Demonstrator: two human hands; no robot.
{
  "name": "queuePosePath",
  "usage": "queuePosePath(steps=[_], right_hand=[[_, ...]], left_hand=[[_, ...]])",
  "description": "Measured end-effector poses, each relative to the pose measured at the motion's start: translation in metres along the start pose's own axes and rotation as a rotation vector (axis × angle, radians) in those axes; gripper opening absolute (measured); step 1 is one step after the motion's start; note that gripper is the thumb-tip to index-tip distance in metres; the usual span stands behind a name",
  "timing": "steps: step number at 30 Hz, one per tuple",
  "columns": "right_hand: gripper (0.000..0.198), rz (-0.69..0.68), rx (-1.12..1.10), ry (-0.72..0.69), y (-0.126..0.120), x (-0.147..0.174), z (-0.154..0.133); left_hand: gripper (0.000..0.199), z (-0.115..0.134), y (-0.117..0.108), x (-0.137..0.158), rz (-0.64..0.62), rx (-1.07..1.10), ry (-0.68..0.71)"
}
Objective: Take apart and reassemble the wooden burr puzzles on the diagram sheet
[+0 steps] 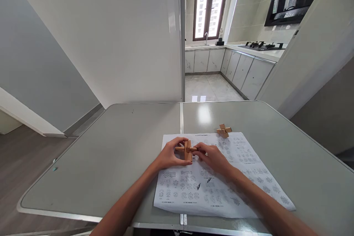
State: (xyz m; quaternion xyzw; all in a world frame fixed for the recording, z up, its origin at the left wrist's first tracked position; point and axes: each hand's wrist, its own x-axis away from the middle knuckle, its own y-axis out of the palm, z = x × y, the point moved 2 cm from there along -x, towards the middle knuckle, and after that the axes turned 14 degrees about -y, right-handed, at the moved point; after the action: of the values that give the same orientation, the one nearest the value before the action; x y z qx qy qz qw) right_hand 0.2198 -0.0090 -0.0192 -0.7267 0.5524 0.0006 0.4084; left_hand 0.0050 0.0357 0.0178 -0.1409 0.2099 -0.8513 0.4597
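Note:
A partly joined wooden burr puzzle of crossed brown pieces is held over the printed paper sheet. My left hand grips it from the left, fingers at its far end and thumb at its near end. From the right, my right hand pinches the end of a short wooden bar that sticks out of the puzzle. Its fingertips partly hide that bar. Rows of small line diagrams and a few dark marks show on the sheet. A second, cross-shaped wooden puzzle rests at the sheet's far edge.
The grey folding table has a metal seam down its middle and a metal rim. A white wall panel stands behind its left half. Beyond the right half is a kitchen with a gas stove and white cabinets.

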Motion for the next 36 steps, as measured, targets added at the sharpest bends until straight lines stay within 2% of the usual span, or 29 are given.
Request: queuePosePath(steps=[5, 13, 19, 30, 36], right_hand=[[0.015, 0.007, -0.040, -0.012, -0.003, 0.000, -0.004], [0.026, 0.024, 0.016, -0.089, -0.008, -0.003, -0.009], [0.023, 0.017, 0.038, -0.115, -0.005, -0.001, -0.006], [0.021, 0.032, 0.013, -0.099, -0.002, 0.001, -0.006], [0.022, 0.010, -0.002, -0.104, -0.004, 0.000, -0.011]], left_hand=[[0.078, 0.003, -0.001, 0.002, -0.004, -0.011, 0.005], [0.082, 0.005, 0.000, 0.004, 0.078, -0.041, 0.054], [0.081, 0.006, 0.000, 0.004, 0.073, -0.045, 0.075], [0.076, 0.008, 0.001, 0.005, 0.043, -0.019, 0.016], [0.079, 0.005, 0.000, 0.005, 0.067, 0.036, 0.003]])
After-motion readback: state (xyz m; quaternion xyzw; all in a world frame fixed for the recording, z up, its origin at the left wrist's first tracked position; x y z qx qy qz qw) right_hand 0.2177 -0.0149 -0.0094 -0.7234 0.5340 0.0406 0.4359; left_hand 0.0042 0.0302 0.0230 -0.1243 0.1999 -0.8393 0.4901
